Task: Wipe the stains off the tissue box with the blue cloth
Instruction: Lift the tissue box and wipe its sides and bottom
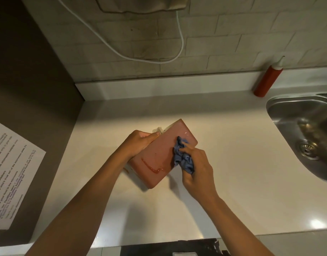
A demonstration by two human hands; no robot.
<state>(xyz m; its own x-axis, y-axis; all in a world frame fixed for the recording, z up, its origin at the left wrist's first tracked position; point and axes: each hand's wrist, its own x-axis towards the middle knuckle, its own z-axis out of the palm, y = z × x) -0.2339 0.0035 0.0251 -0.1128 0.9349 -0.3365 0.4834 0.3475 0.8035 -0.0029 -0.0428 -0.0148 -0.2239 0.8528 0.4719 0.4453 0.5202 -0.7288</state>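
The sink (295, 115) runs off the right edge; the printed sheet's (11, 174) text is unreadably blurred.

Red squeeze bottle (267, 78) w/ white nozzle stands at counter (223, 182) back edge, right side, vs the low ledge. Steel sink (305, 130) set in counter's right end, drain (308, 149) showing. White cable (179, 47) loops down tiled wall (233, 34). Printed paper sheet (10, 172) on dark panel off counter's left edge.

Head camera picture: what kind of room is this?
Most likely a kitchen. There is a steel sink set into a pale countertop, a red squeeze bottle like a sauce bottle by the wall, and a tiled wall behind.
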